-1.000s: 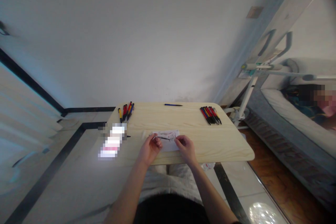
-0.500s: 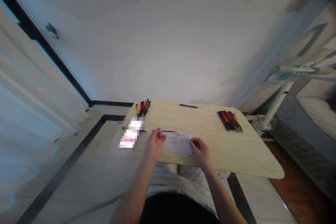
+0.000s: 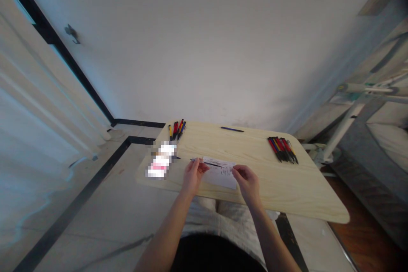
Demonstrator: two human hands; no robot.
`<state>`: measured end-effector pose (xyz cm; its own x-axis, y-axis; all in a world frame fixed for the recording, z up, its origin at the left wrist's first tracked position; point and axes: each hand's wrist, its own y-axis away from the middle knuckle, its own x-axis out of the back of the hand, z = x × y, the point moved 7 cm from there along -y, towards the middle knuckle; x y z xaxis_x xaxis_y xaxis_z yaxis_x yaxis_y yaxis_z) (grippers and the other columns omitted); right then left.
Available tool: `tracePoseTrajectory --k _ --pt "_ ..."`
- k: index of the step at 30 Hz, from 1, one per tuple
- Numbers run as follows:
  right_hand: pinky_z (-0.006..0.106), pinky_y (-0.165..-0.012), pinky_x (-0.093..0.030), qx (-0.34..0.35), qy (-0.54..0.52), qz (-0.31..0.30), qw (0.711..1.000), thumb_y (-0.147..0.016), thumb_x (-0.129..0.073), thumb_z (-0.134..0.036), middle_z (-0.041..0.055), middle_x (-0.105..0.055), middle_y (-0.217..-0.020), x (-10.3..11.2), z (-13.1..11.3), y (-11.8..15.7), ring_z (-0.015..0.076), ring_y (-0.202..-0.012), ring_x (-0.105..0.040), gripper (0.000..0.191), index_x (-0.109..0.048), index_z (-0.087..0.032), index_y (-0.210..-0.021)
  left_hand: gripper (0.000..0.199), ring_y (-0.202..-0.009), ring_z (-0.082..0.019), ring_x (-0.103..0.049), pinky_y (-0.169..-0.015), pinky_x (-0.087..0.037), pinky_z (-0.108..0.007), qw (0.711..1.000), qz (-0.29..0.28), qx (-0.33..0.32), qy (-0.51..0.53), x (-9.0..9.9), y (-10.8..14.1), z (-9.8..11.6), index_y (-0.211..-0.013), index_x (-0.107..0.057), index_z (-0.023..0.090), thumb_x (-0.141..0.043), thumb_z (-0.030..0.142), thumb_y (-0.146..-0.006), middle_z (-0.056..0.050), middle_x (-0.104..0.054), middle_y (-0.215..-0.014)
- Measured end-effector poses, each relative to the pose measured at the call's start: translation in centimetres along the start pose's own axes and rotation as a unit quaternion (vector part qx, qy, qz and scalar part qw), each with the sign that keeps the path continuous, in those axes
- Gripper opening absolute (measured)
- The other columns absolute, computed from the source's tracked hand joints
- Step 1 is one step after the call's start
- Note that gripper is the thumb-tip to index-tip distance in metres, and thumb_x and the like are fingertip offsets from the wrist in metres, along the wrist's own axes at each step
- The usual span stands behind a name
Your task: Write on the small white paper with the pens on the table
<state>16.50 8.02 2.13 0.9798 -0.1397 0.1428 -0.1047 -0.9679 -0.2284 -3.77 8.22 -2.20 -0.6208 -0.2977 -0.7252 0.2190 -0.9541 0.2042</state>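
Observation:
A slim dark pen (image 3: 214, 164) with a blue end slants over the white paper (image 3: 219, 179), held between the thumb and fingers of my left hand (image 3: 194, 175). Scribbled marks show on the paper's upper part. My right hand (image 3: 247, 182) is pinched closed at the paper's upper right edge, near the pen's right end. Whether it grips the paper's edge or some small thing is hidden by the fingers.
On the light wooden table (image 3: 306, 189), a bundle of pens (image 3: 282, 149) lies at right and more pens (image 3: 177, 130) at back left. A single blue pen (image 3: 232, 129) lies near the back edge. A blurred-out patch (image 3: 162, 160) covers something at left.
The pen at my left hand has swung right and down, so that it now lies across the paper's top. My right hand stays pinched by the edge. The whole view has shifted slightly.

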Motion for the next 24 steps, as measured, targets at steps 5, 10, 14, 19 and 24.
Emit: tracePoseTrajectory --k 5,10,14,19,24 --pt "0.026 -0.058 -0.046 0.009 -0.006 -0.003 1.0 -0.07 -0.061 -0.03 0.0032 -0.062 -0.069 -0.4 -0.5 0.0 0.0146 -0.062 -0.057 0.015 -0.06 -0.016 -0.076 0.02 -0.058 -0.011 -0.058 -0.065 -0.047 -0.028 1.0 0.001 0.009 0.006 0.3 -0.3 -0.2 -0.074 -0.059 0.014 -0.067 0.03 -0.065 0.0 -0.06 -0.059" --pt "0.026 -0.057 -0.045 0.01 -0.016 -0.001 1.0 -0.07 -0.061 -0.031 0.0027 -0.062 -0.068 -0.8 -0.6 0.1 0.0143 -0.061 -0.056 0.015 -0.061 -0.016 -0.075 0.019 -0.059 -0.011 -0.058 -0.065 -0.047 -0.028 1.0 -0.007 0.016 0.003 0.3 -0.4 -0.3 -0.075 -0.059 0.014 -0.067 0.029 -0.066 0.0 -0.06 -0.06" --pt "0.025 -0.056 -0.045 0.012 -0.022 -0.008 1.0 -0.07 -0.06 -0.03 0.0027 -0.062 -0.067 -1.1 -0.9 0.1 0.014 -0.06 -0.056 0.014 -0.061 -0.016 -0.075 0.019 -0.06 -0.011 -0.058 -0.065 -0.048 -0.028 1.0 -0.01 0.02 -0.003 0.1 -0.2 -0.2 -0.075 -0.059 0.014 -0.067 0.029 -0.066 0.0 -0.06 -0.06" --pt "0.025 -0.057 -0.045 0.013 -0.012 -0.014 1.0 -0.07 -0.059 -0.03 0.0027 -0.062 -0.067 -1.1 -1.3 0.2 0.0138 -0.061 -0.056 0.015 -0.06 -0.016 -0.074 0.019 -0.059 -0.011 -0.057 -0.065 -0.048 -0.028 1.0 -0.009 0.016 -0.003 -0.1 -0.1 -0.1 -0.075 -0.059 0.014 -0.067 0.028 -0.066 -0.001 -0.06 -0.06" --pt "0.025 -0.058 -0.045 0.006 0.0 -0.017 1.0 -0.071 -0.058 -0.031 0.0033 -0.062 -0.068 -1.2 -1.3 0.2 0.0144 -0.062 -0.056 0.016 -0.06 -0.016 -0.074 0.019 -0.059 -0.011 -0.058 -0.065 -0.048 -0.027 1.0 -0.011 0.025 0.001 -0.2 0.0 0.0 -0.075 -0.06 0.014 -0.068 0.028 -0.065 -0.001 -0.06 -0.06"
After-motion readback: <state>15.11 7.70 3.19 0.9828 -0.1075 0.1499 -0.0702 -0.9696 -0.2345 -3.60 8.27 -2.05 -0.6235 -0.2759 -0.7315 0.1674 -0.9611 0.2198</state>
